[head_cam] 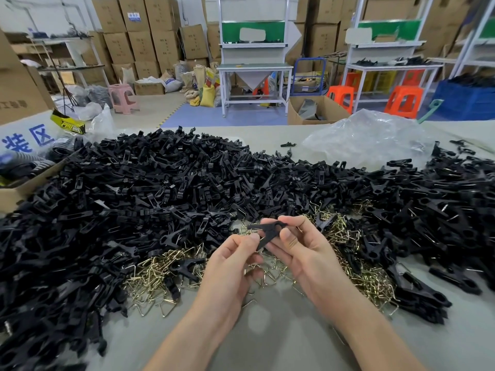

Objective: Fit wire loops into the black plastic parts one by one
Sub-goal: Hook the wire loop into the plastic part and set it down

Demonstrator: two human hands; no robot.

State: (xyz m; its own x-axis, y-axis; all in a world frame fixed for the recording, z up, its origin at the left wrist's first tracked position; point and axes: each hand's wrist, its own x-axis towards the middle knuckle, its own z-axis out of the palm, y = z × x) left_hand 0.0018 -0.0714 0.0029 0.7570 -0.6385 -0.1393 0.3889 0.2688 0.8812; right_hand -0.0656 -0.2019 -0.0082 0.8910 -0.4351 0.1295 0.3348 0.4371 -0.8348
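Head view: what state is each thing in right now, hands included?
Black plastic part: held off the table between both hands; wire fitted or not, cannot tell.
Left hand: pinches the part's lower end.
Right hand: grips its upper end.
Wire loops: loose pile on the table.
Clear plastic bag: crumpled, lying on table.

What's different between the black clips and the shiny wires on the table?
The black clips are dark, chunky plastic; the wires are thin, shiny and gold-coloured. The black clips make a huge heap across the table; the wires make smaller patches in front. Both lie loose in jumbled piles.
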